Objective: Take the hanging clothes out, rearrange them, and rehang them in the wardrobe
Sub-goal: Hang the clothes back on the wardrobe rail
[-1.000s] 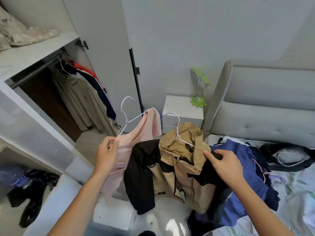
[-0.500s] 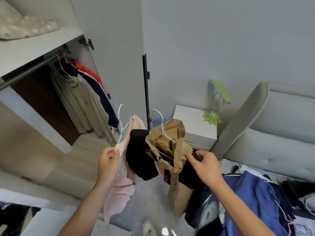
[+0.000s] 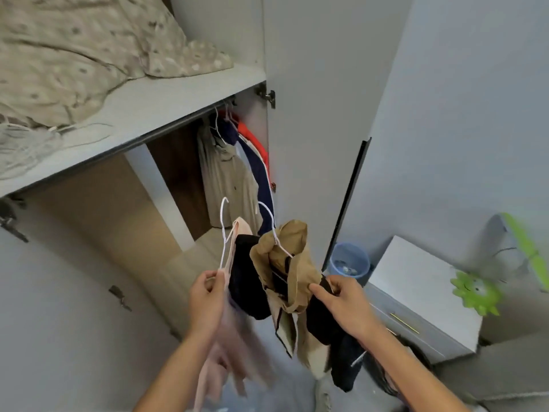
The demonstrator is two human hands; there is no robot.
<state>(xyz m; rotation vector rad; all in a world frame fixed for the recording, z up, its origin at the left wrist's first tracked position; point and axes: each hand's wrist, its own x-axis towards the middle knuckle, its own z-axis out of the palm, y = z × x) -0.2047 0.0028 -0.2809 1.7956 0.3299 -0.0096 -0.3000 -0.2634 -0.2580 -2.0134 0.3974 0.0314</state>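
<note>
My left hand (image 3: 206, 298) grips the shoulder of a white wire hanger carrying a pale pink top (image 3: 221, 352), which hangs blurred below it. In my right hand (image 3: 344, 301) is a tan and black jacket (image 3: 285, 278) on a second white hanger, whose hook points up toward the wardrobe. Both garments are held up in front of the open wardrobe (image 3: 142, 111). Inside at the right end of the rail hang a beige garment (image 3: 228, 179), a navy garment (image 3: 258, 168) and a red one (image 3: 258, 141). The rail is mostly hidden under the shelf.
A folded patterned quilt (image 3: 83, 49) lies on the wardrobe's top shelf. The open wardrobe door (image 3: 312, 114) stands just right of the hanging clothes. A blue bin (image 3: 350, 260), a white nightstand (image 3: 416, 292) and a green lamp (image 3: 475, 289) are at the right.
The view has swung from the bed to the wardrobe and come closer. Both hands have carried the pink top and the tan jacket up toward the wardrobe opening.
</note>
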